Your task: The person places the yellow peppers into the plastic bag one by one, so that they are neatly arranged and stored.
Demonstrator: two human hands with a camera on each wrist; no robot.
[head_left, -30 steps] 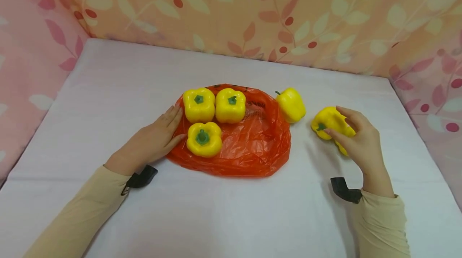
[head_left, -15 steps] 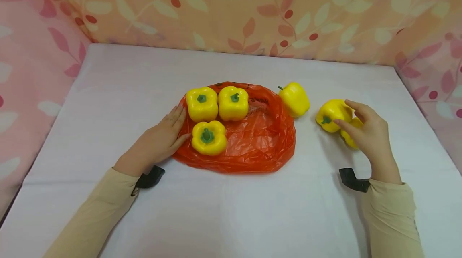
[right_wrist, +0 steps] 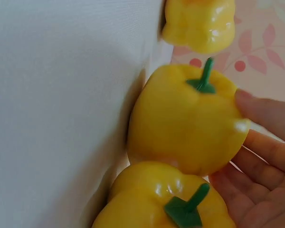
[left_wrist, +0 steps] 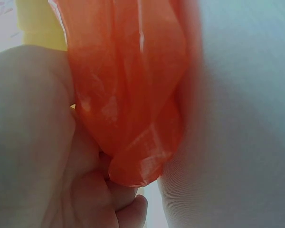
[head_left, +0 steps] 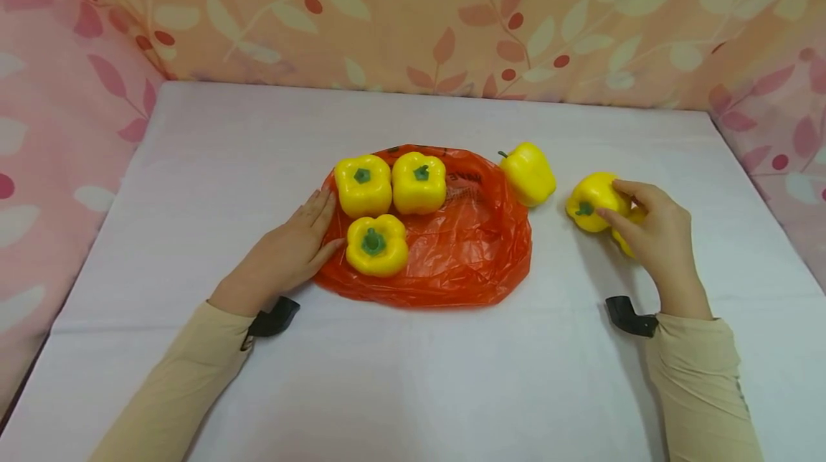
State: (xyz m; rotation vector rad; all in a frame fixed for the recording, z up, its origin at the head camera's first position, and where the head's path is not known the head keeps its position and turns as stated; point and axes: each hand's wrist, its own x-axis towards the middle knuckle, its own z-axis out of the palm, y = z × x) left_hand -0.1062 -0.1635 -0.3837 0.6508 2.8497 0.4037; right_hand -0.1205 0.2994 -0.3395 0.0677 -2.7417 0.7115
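Observation:
My left hand (head_left: 284,247) lies with straight fingers along the left edge of a red plastic bag (head_left: 452,254). In the left wrist view the bag's crumpled edge (left_wrist: 133,95) shows beside the fingers. Three yellow bell peppers sit upright on the bag: a back left one (head_left: 363,193), one beside it (head_left: 419,189) and a front one (head_left: 377,254). Over at the right, my right hand (head_left: 658,232) holds a yellow bell pepper (right_wrist: 185,123) between thumb and fingers, low at the table. Another bell pepper (right_wrist: 152,199) lies right against it, partly behind the hand in the head view.
A further bell pepper (head_left: 529,175) lies tilted at the bag's right edge, between the bag and the right hand. The white-covered table (head_left: 413,376) meets a floral cloth wall (head_left: 387,31) at the back, with pink floral cloth on both sides.
My right hand has come down and closed its thumb and fingers on the bell pepper. The left hand stays at the bag's edge. The head view has shifted slightly.

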